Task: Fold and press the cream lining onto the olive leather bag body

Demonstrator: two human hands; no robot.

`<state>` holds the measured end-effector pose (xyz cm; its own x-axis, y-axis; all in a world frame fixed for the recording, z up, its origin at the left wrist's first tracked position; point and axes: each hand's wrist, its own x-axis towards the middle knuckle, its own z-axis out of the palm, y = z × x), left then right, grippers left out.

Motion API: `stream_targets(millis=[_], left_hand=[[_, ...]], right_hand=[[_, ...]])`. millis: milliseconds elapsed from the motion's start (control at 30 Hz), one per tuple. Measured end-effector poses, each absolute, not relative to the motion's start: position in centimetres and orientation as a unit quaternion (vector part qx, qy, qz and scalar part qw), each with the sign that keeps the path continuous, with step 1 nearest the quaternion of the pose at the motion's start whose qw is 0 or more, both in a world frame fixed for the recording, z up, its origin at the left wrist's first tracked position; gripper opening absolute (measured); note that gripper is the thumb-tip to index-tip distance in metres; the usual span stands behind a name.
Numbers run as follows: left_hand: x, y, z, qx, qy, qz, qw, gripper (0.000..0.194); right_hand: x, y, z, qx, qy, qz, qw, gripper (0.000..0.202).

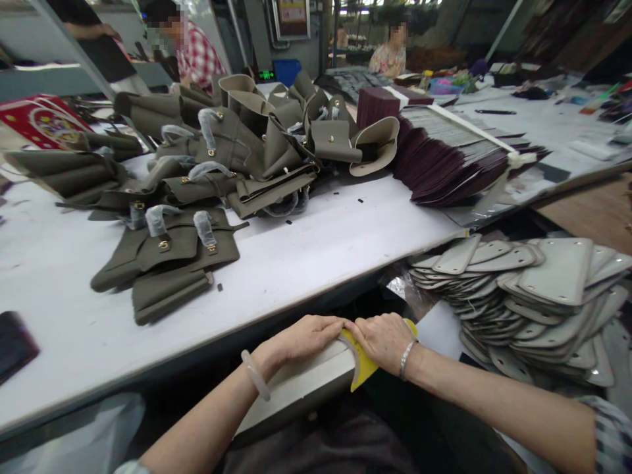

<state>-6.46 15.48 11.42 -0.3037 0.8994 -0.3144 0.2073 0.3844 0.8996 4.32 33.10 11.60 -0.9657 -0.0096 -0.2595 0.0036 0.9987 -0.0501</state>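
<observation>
A long pale panel (309,382) with a dark olive side lies across my lap at the near edge of the table. My left hand (309,337) is closed over its far edge, thumb hidden and fingers together, the tips meeting my right thumb. At the panel's right end is a yellow curved piece (364,365) with a greyish rim. My right hand (385,337) is closed round the top of this yellow piece, its thumb against the rim; the undersides of both hands are out of sight.
Olive handbags (237,151) with film-wrapped handles are heaped on the white table (306,257). Right of them lies a tied bundle of maroon pieces (444,158). Pale grey flaps (533,296) are piled at my right. A phone (14,345) lies far left. Two people (197,56) work behind.
</observation>
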Motion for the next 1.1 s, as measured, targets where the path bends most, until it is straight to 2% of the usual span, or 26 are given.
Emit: stream_targets(millis=[233, 367, 533, 633, 833, 1000, 1100], left_hand=[[-7.6, 16.8, 10.2, 0.320, 0.716, 0.402, 0.473, 0.039], [-7.7, 16.8, 9.8, 0.295, 0.721, 0.411, 0.474, 0.041], [-7.9, 16.9, 10.1, 0.287, 0.723, 0.407, 0.478, 0.042], [-7.9, 17.1, 10.4, 0.286, 0.728, 0.397, 0.479, 0.042], [-7.5, 17.2, 11.0, 0.297, 0.749, 0.376, 0.458, 0.036], [-7.3, 17.5, 11.1, 0.319, 0.760, 0.354, 0.442, 0.033], [-7.5, 17.8, 11.0, 0.332, 0.765, 0.351, 0.427, 0.031]], right_hand=[[5.3, 33.1, 11.2, 0.043, 0.980, -0.140, 0.131, 0.054], [6.5, 35.1, 10.7, 0.107, 0.927, -0.327, 0.152, 0.065], [6.7, 36.3, 10.3, 0.186, 0.773, -0.581, 0.173, 0.081], [5.6, 35.2, 9.8, 0.186, 0.705, -0.667, 0.155, 0.077], [3.9, 32.9, 7.4, 0.197, 0.707, -0.671, 0.104, 0.062], [3.3, 33.5, 7.3, 0.132, 0.767, -0.619, 0.107, 0.039], [2.8, 33.7, 7.3, 0.098, 0.795, -0.588, 0.113, 0.036]])
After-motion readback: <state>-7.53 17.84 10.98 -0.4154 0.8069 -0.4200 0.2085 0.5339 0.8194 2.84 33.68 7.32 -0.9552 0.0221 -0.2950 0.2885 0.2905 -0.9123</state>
